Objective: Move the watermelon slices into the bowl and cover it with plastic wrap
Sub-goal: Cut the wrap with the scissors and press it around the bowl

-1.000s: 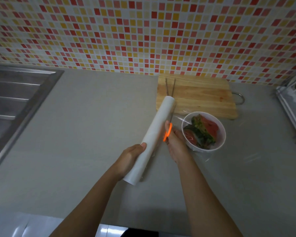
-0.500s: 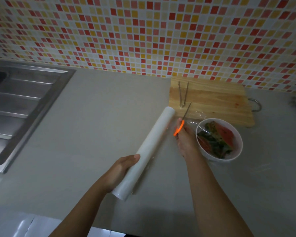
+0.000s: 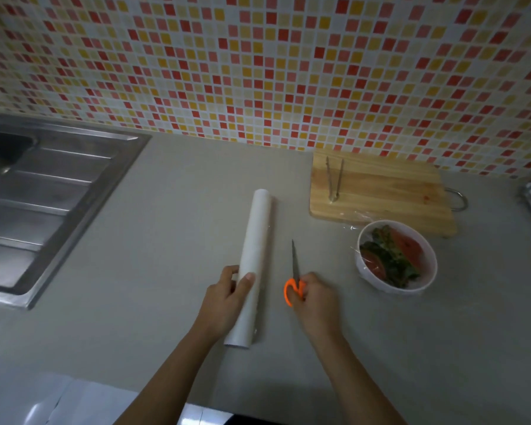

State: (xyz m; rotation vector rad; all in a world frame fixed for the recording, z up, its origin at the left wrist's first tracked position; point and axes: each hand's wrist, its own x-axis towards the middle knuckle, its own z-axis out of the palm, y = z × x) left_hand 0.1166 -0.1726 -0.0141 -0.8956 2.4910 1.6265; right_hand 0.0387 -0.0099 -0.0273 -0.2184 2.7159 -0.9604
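Watermelon slices [image 3: 391, 254] sit in the white bowl [image 3: 377, 285] on the counter [image 3: 172, 210], just in front of the cutting board [image 3: 380, 191]; clear plastic wrap [image 3: 354, 229] shows at the bowl's left rim, full coverage can't be told. Left hand [image 3: 224, 299] grips the wrap roll [image 3: 256, 237] near its lower end, thumb across the top and fingers curled round it. Right hand [image 3: 318, 299] holds orange-handled scissors [image 3: 294, 265], fingers curled on the handle, blades together and pointing away, between roll and bowl.

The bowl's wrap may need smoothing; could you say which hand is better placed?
Probably right: the right hand is nearer the bowl, though holding scissors; the left hand grips the roll farther away.
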